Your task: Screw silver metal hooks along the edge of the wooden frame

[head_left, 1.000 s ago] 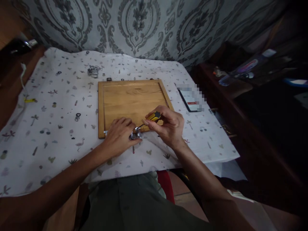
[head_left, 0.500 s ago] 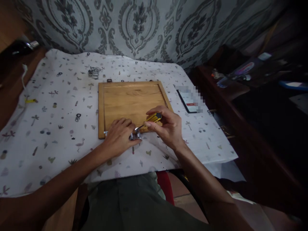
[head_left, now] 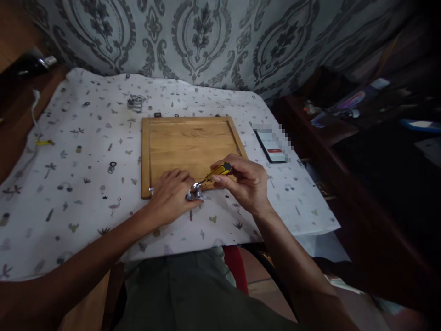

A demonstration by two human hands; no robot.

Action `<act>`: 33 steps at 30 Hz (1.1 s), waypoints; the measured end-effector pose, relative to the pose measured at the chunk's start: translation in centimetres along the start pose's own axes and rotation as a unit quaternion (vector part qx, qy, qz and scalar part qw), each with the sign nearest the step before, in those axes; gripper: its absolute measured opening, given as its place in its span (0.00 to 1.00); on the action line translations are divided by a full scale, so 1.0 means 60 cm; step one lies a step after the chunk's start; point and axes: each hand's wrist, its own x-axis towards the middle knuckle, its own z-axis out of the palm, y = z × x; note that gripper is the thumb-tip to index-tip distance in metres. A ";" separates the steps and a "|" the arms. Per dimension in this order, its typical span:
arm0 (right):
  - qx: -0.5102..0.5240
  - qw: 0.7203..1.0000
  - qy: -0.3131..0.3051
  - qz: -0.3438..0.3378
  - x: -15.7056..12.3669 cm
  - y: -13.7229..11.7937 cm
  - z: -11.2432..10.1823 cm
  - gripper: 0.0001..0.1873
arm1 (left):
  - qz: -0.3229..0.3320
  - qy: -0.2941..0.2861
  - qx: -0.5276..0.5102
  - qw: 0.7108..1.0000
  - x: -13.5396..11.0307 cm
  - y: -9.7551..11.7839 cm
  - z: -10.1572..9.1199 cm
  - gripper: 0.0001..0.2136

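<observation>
A framed wooden panel (head_left: 189, 145) lies flat on the patterned tablecloth. At its near edge is a shiny metal hinge (head_left: 195, 195), partly covered by my left hand (head_left: 171, 196). The fingers of that hand lie over the panel's edge, and its thumb presses along the near side of the hinge. My right hand (head_left: 248, 184) pinches a yellow-and-black screwdriver (head_left: 220, 170) by its handle. The shaft slants down to the left, with its tip at the hinge. Whether a screw sits under the tip is too small to tell. Another bit of metal (head_left: 151, 190) shows at the panel's near left corner.
A phone (head_left: 272, 145) lies right of the panel. Several metal pieces (head_left: 136, 103) are heaped at the back left. A small yellow object (head_left: 43, 143) is near the left edge. Beyond the table's right side is a plastic bottle (head_left: 360, 99); a patterned curtain (head_left: 200, 41) hangs behind.
My right hand has shifted slightly to the right and its grip on the screwdriver's handle has turned a little. My left hand, the hinge and the panel look unmoved.
</observation>
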 end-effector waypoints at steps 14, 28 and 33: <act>-0.060 0.997 0.027 -0.032 -0.004 -0.002 0.008 0.13 | 0.006 0.002 0.010 1.000 0.000 -0.001 0.000 0.18; -0.060 0.991 0.119 -0.018 -0.009 -0.007 0.013 0.11 | -0.019 -0.026 -0.013 0.999 0.002 0.006 -0.011 0.15; -0.026 0.987 0.157 0.009 -0.015 -0.008 0.013 0.13 | -0.027 -0.046 0.002 0.999 0.003 0.009 -0.020 0.17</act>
